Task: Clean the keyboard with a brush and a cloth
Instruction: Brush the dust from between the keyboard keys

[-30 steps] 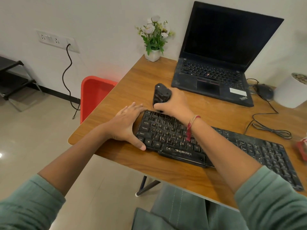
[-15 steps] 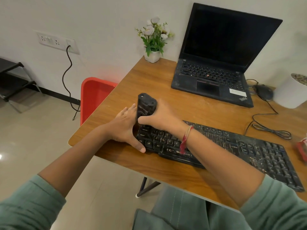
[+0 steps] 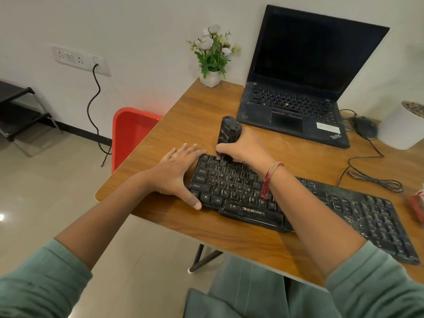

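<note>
A black dusty keyboard (image 3: 298,203) lies across the wooden desk (image 3: 206,115), with pale crumbs on its right half. My right hand (image 3: 245,150) grips a black brush (image 3: 228,131) held upright, its lower end down on the top-left keys. My left hand (image 3: 176,173) lies with straight fingers against the keyboard's left end, thumb along the front corner. No cloth is in view.
An open black laptop (image 3: 298,88) stands behind the keyboard. A small flower pot (image 3: 212,76) sits at the back corner, a mouse (image 3: 364,127) and coiled cable (image 3: 376,180) to the right, beside a white pot (image 3: 403,127). A red chair (image 3: 130,131) stands left of the desk.
My right hand swept the brush down to the keyboard's left end, then back up to the top-left keys. My left hand stayed at the keyboard's left end.
</note>
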`<state>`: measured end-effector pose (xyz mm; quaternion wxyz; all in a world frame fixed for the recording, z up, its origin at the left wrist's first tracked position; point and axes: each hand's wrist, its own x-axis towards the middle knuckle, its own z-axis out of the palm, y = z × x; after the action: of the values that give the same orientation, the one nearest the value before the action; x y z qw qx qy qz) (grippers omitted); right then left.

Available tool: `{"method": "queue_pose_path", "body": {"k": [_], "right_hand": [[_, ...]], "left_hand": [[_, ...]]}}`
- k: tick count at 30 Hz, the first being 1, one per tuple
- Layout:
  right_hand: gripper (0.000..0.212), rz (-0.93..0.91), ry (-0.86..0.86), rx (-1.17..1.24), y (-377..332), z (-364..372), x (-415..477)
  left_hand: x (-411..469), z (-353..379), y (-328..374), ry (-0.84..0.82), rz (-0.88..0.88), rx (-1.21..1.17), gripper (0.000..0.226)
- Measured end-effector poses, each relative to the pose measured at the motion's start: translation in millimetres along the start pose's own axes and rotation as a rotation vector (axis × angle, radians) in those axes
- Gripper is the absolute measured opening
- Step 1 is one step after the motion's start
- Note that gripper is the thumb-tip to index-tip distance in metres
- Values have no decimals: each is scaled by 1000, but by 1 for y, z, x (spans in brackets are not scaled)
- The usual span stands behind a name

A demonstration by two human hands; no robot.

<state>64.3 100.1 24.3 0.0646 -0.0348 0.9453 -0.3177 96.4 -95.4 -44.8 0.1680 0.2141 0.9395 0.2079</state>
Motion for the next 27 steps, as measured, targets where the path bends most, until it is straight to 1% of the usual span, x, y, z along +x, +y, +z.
{"method": "queue_pose_path", "body": {"k": [1, 2, 4, 6, 7, 9, 11, 12, 14, 15, 18, 22, 24, 27], "right_hand": [[21, 54, -17, 49, 0, -2, 2], [21, 116, -40, 165, 1, -4, 2], [25, 251, -103, 506, 3, -8, 2], [34, 318, -124, 744, 6, -11, 1], [34, 316, -126, 805, 8, -12, 1], [31, 273, -98, 827, 11, -14, 3], [32, 211, -30, 758, 11, -16, 6], [29, 165, 16, 627, 10, -16, 6], [21, 53, 85, 241, 7, -11, 2], [20, 5, 95, 140, 4, -7, -2], [22, -78, 54, 105, -2, 6, -9], [26, -56, 22, 237, -8, 7, -8], [23, -75, 51, 155, -8, 5, -6], [35, -100, 135, -9, -5, 6, -8]], "left_hand": [[0, 0, 0, -1, -1, -2, 150], [0, 0, 0, -3, 1, -4, 150], [-1, -1, 1, -2, 1, -5, 150], [-1, -1, 1, 2, 3, -5, 151], [-1, -1, 1, 4, 5, -5, 151], [-1, -1, 1, 9, 8, -7, 151], [-2, 0, 1, 14, 10, -9, 151], [-2, 0, 1, 15, 11, -11, 150], [-2, 0, 1, 11, 10, -14, 150], [-2, 0, 1, 10, 10, -13, 151], [-1, 0, 1, 11, 8, -9, 150], [-1, 0, 1, 9, 7, 7, 152], [-1, 0, 1, 14, 10, -2, 150], [-2, 1, 0, 17, 9, -12, 149]]}}
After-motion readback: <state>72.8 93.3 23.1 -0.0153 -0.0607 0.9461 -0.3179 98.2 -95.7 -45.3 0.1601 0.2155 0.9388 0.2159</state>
